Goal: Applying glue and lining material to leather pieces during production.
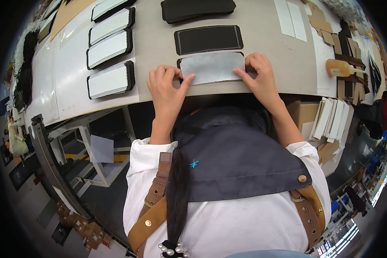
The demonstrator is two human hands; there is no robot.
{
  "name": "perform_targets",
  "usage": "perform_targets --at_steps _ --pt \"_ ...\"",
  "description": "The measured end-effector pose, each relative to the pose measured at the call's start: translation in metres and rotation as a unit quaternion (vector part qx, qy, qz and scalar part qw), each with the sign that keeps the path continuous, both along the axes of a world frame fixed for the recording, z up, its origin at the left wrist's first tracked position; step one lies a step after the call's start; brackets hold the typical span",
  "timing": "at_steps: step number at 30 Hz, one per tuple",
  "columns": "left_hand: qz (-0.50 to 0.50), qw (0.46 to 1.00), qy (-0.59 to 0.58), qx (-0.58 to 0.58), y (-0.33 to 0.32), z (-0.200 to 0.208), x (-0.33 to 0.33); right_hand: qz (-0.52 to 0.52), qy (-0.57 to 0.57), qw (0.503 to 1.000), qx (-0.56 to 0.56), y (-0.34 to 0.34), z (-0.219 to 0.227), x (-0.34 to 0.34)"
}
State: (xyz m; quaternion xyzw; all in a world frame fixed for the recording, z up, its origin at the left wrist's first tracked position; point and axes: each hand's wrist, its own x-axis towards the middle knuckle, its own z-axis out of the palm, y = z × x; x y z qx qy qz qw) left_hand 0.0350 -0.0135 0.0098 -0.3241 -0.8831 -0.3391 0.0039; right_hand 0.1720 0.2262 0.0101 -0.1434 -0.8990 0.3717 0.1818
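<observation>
A smooth silver-grey rectangular plate (213,69) lies over a black piece near the table's front edge; the dark corners of that piece show at its ends. My left hand (164,84) pinches the plate's left end, thumb on its face and fingers curled at the edge. At the other end my right hand (260,77) grips likewise, its thumb on the lower right corner. Just beyond lies a flat black panel (209,39) with rounded corners and pale lines along its edges. Farther off is a stack of black panels (198,10).
Several white-topped black panel stacks (109,81) stand in a column on the left. White strips (290,19) lie at the far right. A bottle of amber liquid (340,68) lies by cardboard scraps (327,26). White boards (331,118) fill a box beside my right arm.
</observation>
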Motion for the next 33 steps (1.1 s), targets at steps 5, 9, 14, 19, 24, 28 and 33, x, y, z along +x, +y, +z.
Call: perform_targets --at_steps 5,9,14,19,24,28,33 --pt "0.000 1.000 0.007 -0.002 0.000 -0.003 -0.001 -0.005 0.005 1.000 0.014 -0.003 0.001 -0.001" --pt "0.001 1.000 0.010 -0.004 0.000 -0.004 -0.001 -0.007 0.013 0.999 0.031 -0.005 0.001 -0.001" --pt "0.001 1.000 0.013 -0.007 0.000 -0.004 -0.002 -0.006 0.020 0.999 0.044 -0.004 0.000 -0.001" --pt "0.002 1.000 0.020 -0.016 0.003 0.000 -0.002 -0.013 0.022 0.998 0.050 -0.005 0.000 -0.003" --pt "0.015 1.000 0.014 -0.012 0.003 0.001 -0.001 -0.029 0.020 0.999 0.031 -0.009 0.006 -0.005" --pt "0.027 1.000 0.011 -0.004 0.005 0.001 -0.002 -0.040 0.008 0.998 0.041 -0.010 0.005 -0.007" --pt "0.033 0.999 0.008 -0.009 0.007 0.000 -0.003 -0.049 0.012 0.997 0.051 -0.011 0.004 -0.007"
